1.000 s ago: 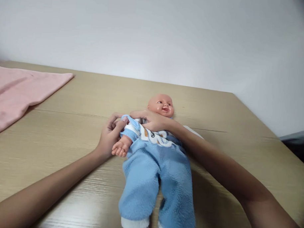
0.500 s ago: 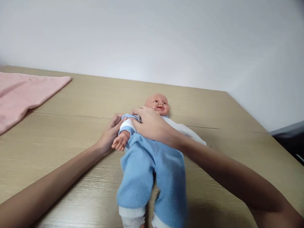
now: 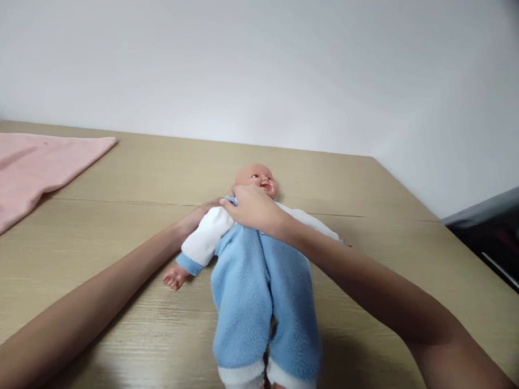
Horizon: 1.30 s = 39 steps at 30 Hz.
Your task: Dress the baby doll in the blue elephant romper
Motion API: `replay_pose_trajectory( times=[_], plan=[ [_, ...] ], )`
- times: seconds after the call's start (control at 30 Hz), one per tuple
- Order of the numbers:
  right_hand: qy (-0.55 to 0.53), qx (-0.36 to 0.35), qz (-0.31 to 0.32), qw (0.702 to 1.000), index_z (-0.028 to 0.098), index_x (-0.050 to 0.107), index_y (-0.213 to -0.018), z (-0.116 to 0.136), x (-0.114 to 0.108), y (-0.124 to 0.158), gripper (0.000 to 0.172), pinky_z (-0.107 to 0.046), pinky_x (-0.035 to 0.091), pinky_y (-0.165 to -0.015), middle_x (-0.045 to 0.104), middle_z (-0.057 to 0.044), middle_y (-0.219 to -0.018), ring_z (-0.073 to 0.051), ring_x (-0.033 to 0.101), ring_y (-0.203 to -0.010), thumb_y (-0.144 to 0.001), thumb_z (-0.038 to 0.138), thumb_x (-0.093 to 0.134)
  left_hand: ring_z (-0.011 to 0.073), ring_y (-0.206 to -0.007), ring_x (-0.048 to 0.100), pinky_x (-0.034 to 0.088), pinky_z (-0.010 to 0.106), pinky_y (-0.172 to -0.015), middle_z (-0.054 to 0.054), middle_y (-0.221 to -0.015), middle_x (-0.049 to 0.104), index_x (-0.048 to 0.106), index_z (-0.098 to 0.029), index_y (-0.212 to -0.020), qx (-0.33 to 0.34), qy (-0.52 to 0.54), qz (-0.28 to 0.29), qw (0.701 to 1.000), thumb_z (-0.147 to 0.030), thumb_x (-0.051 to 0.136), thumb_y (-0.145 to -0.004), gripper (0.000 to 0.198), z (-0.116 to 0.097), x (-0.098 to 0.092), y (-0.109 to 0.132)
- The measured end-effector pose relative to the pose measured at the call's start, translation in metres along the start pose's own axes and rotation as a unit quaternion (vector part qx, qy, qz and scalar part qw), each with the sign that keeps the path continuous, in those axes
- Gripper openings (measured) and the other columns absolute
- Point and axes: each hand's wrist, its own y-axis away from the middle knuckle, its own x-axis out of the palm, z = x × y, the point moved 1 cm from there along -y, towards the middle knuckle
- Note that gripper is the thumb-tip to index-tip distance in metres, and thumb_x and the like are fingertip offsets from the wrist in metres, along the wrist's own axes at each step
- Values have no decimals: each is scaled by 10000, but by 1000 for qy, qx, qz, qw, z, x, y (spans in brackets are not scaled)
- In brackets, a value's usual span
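A baby doll (image 3: 255,175) lies on its back on the table, dressed in a fleece outfit (image 3: 241,284) with blue trousers and white sleeves. My right hand (image 3: 259,210) lies over the doll's upper chest, thumb and fingers closed on the blue collar edge below the chin. At the doll's shoulder, on the left of the view, is my left hand (image 3: 199,215); its fingers are mostly hidden behind the white sleeve (image 3: 207,235). That sleeve covers the arm down to a blue cuff, with the doll's small hand (image 3: 176,277) showing past it.
The wooden table (image 3: 123,320) has a seam running across it behind the doll. A pink cloth (image 3: 34,172) lies at the far left. A pale wall (image 3: 247,63) stands behind the table, and a dark object (image 3: 497,225) is beyond its right edge.
The doll's arm on the left has swung outward and down, its sleeve now stretched out along it. Both hands have moved up toward the shoulder and collar. The doll sits slightly differently in view.
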Motion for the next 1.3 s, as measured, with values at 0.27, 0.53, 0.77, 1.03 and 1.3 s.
replay_pose_trajectory(
  times=[0.27, 0.53, 0.77, 1.03, 1.3],
  plan=[
    [109, 29, -1, 994, 105, 771, -1348, 2, -8, 0, 354, -447, 593, -935, 828, -270, -1262, -406, 759, -1249, -1095, 240, 563, 253, -1059, 720, 581, 296, -883, 79, -1137, 781, 805, -202, -1080, -45, -70, 55, 995, -441, 912, -851, 348, -31, -2, 20],
    [144, 68, -38, 986, 57, 823, -1192, -4, -6, -8, 316, -438, 629, -897, 819, -319, -1234, -407, 787, -1181, -961, 68, 608, 315, -688, 724, 454, 326, -630, 30, -774, 791, 725, -294, -1288, -55, -391, 77, 915, -481, 957, -836, 542, -67, -23, 52],
    [107, 62, -39, 992, 73, 794, -1223, -18, -17, 7, 279, -462, 622, -970, 813, -277, -1293, -400, 786, -1202, -1045, 190, 613, 302, -540, 628, 391, 330, -535, 41, -680, 739, 730, -310, -1133, -70, -486, 70, 868, -668, 807, -898, 435, -68, -22, 50],
    [-178, 29, 115, 977, 234, 779, -1288, -89, -41, 53, 510, -396, 589, -968, 823, -116, -1310, -323, 757, -1178, -1040, 669, 679, 404, -1054, 774, 570, 488, -924, 124, -1159, 826, 585, -304, -1404, -86, -608, 128, 779, -752, 493, -1038, 586, -65, -22, 42],
    [-187, -51, 7, 981, 249, 757, -1114, -157, -13, 138, 282, -361, 553, -802, 774, -56, -1022, -232, 703, -896, -1065, 521, 701, 457, -1484, 482, 426, 653, -1253, 205, -1542, 636, 599, -157, -1523, 87, -642, 96, 755, -602, 468, -1044, 667, -58, -13, 42]
  ],
)
